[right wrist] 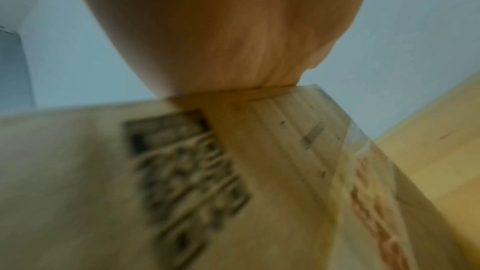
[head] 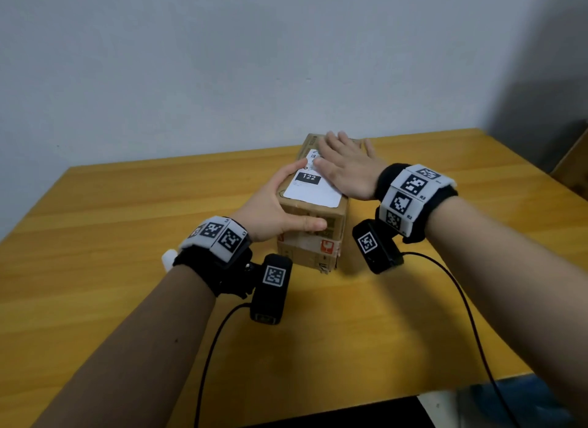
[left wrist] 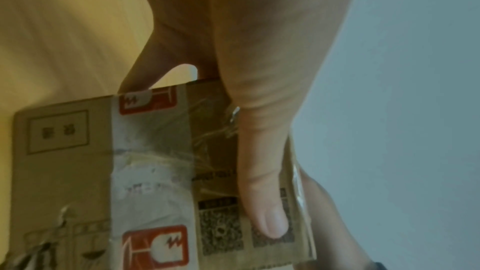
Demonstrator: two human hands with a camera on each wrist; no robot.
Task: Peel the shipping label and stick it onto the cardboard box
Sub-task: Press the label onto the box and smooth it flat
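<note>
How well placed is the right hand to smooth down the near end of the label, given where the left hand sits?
Probably yes. The right hand lies flat on the far part of the shipping label, and the near end is bare. The left hand holds the cardboard box at its left edge and front, off that stretch.

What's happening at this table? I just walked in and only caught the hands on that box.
A person is sticking a shipping label onto a cardboard box that sits on a wooden table. The label already lies on the top face of the box. The right hand lies flat with straight fingers over the far part of the label, pressing it down. The left hand holds the near left corner of the box, thumb across its front face, fingers along the top edge, steadying it.
</note>
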